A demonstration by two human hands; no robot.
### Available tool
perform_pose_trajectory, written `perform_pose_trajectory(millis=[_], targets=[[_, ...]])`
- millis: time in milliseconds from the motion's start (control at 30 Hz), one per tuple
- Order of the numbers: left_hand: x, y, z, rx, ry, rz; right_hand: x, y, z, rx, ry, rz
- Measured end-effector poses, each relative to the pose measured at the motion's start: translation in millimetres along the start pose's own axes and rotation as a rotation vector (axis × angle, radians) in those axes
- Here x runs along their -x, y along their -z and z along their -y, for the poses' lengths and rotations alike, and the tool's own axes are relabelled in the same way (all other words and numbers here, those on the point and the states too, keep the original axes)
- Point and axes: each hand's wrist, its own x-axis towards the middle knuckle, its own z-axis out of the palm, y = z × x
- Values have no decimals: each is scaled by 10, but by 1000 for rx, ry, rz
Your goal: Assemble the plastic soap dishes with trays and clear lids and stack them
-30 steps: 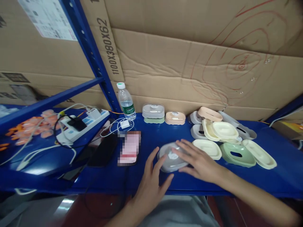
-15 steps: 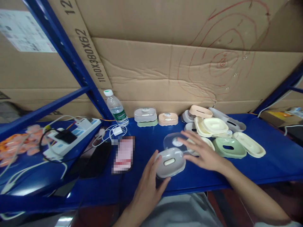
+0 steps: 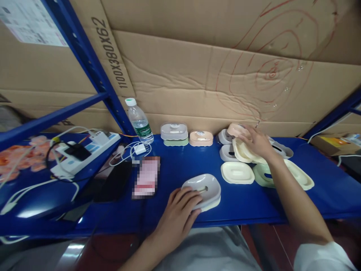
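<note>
On my feed, my left hand (image 3: 182,209) has the grey oval dish (image 3: 213,186) in its grip: the fingers reach over the left side into its hollow, near the slot, and the thumb lies along the near outer edge. That dish sits on the blue desk (image 3: 180,165) near its front edge, and a cream rim (image 3: 213,205) shows beneath it. I take directions from this dish, with twelve o'clock toward the cardboard (image 3: 175,75).

My right hand (image 3: 258,141) is out at one to two o'clock, over the pile, its fingers slightly bent by the pale pink piece (image 3: 235,130) and above the cream trays (image 3: 242,150). I cannot tell whether its grip has closed on anything. Grey slotted pieces (image 3: 228,153) lie on the left side of that pile. A single cream dish (image 3: 237,173) rests at two o'clock. At about three, the green slotted dish (image 3: 261,177) and another cream dish (image 3: 303,178) are partly behind my right forearm.

At twelve, near the cardboard, I have the pink lidded box (image 3: 201,140); at eleven, a grey box (image 3: 174,132) stands on a green base (image 3: 176,142). The water bottle (image 3: 141,126) leans at ten, with a white charger (image 3: 139,149) and its coiled cable in front of it. The phone (image 3: 146,177) lies at nine, its screen blurred out. Farther left, between nine and ten, are the power strip (image 3: 84,160) and a heap of orange pieces (image 3: 22,160).
</note>
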Motion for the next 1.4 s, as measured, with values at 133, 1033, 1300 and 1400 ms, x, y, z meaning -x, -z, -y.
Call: perform_pose_trajectory(millis=[133,1033,1300,1400], targets=[[-6,0,-31,4,12,-12,33,65,-10,-38,16,-10],[-7,-85,-55,-93,-31,-58,1033,1005,-1023,383,-571,-513],[23,-154,10,-74,-78,-46,1915,656,-1906,154,-709,-173],[26,-145,7,-60,-70,-59,1837,538,-1860,131,-669,-183]])
